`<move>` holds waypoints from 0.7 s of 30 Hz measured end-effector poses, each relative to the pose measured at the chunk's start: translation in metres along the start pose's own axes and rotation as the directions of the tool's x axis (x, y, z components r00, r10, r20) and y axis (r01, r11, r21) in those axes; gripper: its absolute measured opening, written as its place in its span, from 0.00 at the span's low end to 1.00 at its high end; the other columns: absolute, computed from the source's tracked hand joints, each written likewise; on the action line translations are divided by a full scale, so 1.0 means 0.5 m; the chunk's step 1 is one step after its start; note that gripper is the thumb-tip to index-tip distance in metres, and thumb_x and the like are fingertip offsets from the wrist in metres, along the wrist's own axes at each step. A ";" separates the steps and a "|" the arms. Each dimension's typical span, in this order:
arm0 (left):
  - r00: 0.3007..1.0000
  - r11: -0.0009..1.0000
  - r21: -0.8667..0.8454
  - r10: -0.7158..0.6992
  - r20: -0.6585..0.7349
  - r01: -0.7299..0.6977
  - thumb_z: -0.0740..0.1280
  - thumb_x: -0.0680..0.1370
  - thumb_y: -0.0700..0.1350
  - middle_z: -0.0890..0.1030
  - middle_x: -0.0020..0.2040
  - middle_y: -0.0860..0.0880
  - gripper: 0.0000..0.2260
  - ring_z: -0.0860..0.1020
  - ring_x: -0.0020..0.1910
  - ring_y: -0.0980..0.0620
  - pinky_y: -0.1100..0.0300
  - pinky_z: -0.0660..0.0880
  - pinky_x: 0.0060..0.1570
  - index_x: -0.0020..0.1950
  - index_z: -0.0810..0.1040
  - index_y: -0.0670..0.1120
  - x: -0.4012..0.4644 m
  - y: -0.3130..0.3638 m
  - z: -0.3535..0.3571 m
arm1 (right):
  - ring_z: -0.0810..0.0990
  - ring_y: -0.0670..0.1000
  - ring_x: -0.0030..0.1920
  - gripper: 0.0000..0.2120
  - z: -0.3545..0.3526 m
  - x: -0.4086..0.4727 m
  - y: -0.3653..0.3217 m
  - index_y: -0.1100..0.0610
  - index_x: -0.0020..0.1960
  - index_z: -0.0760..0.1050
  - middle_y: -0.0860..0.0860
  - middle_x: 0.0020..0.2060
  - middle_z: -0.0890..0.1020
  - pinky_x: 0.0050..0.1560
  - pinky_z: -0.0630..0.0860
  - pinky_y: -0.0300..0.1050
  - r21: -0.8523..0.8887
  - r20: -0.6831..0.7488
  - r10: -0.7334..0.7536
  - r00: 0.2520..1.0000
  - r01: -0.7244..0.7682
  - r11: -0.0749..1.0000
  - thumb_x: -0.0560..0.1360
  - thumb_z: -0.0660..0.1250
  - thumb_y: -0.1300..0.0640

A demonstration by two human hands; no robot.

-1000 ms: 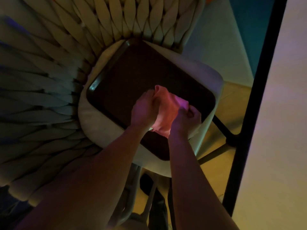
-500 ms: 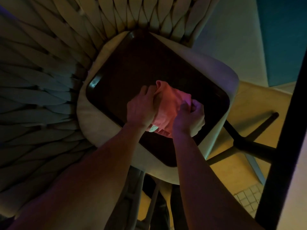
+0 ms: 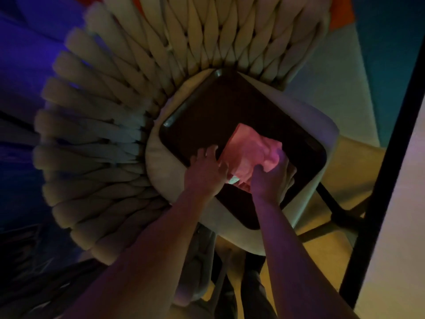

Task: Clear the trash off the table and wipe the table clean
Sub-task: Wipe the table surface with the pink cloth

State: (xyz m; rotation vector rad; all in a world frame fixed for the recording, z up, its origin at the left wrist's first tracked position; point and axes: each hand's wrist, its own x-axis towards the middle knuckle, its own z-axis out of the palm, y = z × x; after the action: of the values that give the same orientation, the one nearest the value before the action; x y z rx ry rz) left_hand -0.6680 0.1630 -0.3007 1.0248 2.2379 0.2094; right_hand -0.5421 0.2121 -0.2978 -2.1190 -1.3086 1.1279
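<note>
A pink cloth (image 3: 249, 155) lies bunched on the dark tray (image 3: 207, 116), toward the tray's near right edge, and the tray rests on the pale seat cushion (image 3: 161, 166) of a chair with a thick woven back (image 3: 110, 111). The right hand (image 3: 272, 178) grips the cloth's near right side with curled fingers, while the left hand (image 3: 204, 171) lies on the cloth's left edge with fingers fairly straight (its thumb is hidden). A pale tabletop (image 3: 400, 203) with a dark edge runs down the right.
</note>
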 end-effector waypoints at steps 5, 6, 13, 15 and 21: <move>0.989 0.992 -0.086 0.081 -0.125 -0.093 0.66 0.79 0.53 0.70 0.70 0.44 0.26 0.71 0.66 0.40 0.46 0.71 0.64 0.76 0.67 0.49 -0.104 -0.011 -0.057 | 0.70 0.58 0.65 0.29 -0.048 -0.103 -0.029 0.48 0.74 0.65 0.55 0.66 0.71 0.57 0.74 0.54 -0.069 0.155 -0.155 0.976 0.167 0.984 0.76 0.68 0.58; 0.981 0.989 -0.101 0.093 -0.169 -0.111 0.66 0.79 0.52 0.71 0.70 0.44 0.25 0.71 0.66 0.40 0.47 0.72 0.64 0.75 0.68 0.49 -0.128 -0.013 -0.070 | 0.72 0.57 0.65 0.28 -0.055 -0.126 -0.036 0.48 0.74 0.66 0.55 0.65 0.72 0.58 0.75 0.54 -0.051 0.173 -0.196 0.965 0.208 0.977 0.76 0.69 0.58; 0.900 0.929 -0.313 0.043 -0.433 -0.195 0.66 0.79 0.49 0.73 0.67 0.49 0.20 0.73 0.66 0.48 0.51 0.74 0.63 0.72 0.72 0.50 -0.341 -0.070 -0.165 | 0.77 0.46 0.58 0.20 -0.104 -0.333 -0.097 0.47 0.68 0.72 0.47 0.60 0.78 0.58 0.78 0.51 0.105 0.347 -0.427 0.835 0.418 0.902 0.77 0.69 0.57; 0.867 0.906 -0.365 0.006 -0.498 -0.216 0.65 0.79 0.49 0.72 0.66 0.50 0.19 0.75 0.65 0.50 0.52 0.75 0.63 0.71 0.74 0.50 -0.406 -0.096 -0.190 | 0.78 0.47 0.58 0.19 -0.114 -0.397 -0.107 0.47 0.66 0.73 0.47 0.59 0.79 0.58 0.78 0.51 0.157 0.381 -0.507 0.773 0.486 0.859 0.77 0.68 0.57; 0.738 0.860 -0.472 -0.191 -0.648 -0.192 0.67 0.79 0.44 0.73 0.64 0.52 0.17 0.74 0.66 0.53 0.50 0.75 0.62 0.68 0.76 0.51 -0.616 -0.222 -0.239 | 0.79 0.40 0.49 0.15 -0.121 -0.604 -0.128 0.55 0.64 0.77 0.51 0.53 0.80 0.47 0.75 0.30 0.341 0.478 -0.704 0.525 0.628 0.700 0.78 0.67 0.64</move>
State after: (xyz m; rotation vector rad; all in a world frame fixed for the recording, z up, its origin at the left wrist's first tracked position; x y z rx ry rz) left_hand -0.6649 -0.1207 -0.0982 0.6976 2.5676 1.3089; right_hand -0.5990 -0.0173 -0.0901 -0.9515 -2.0122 1.4614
